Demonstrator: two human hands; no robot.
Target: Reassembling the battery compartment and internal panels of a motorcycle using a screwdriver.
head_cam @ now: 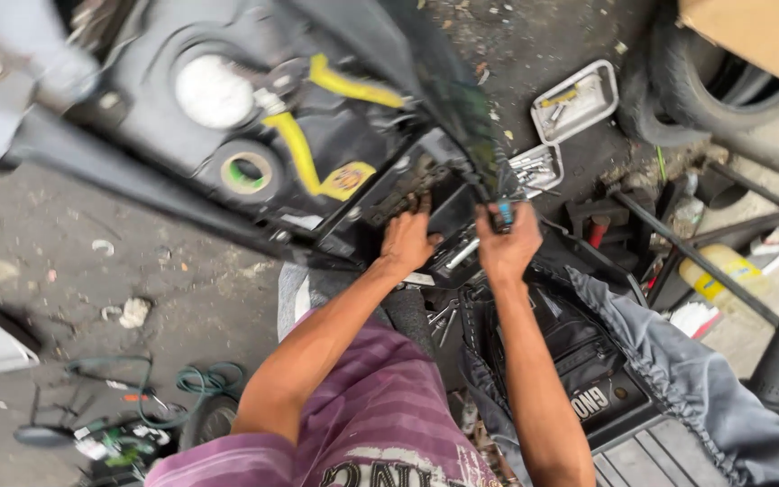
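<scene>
A black scooter body (317,135) with its cover off lies open below me, with yellow hoses (299,149) and a white round cap (214,90) on top. My left hand (406,239) presses flat on a dark part near the body's lower edge, fingers spread. To its right, my right hand (507,242) is closed around a small tool with a blue handle (504,215), held against a black panel edge. A metal rod (462,254) lies between the two hands.
Two small metal trays (575,101) with bolts and bits sit on the ground beyond my right hand. A tyre (678,81) and cardboard box (759,32) stand at top right. A grey cloth (678,361) and black bag (588,361) lie at right; cables (164,379) at lower left.
</scene>
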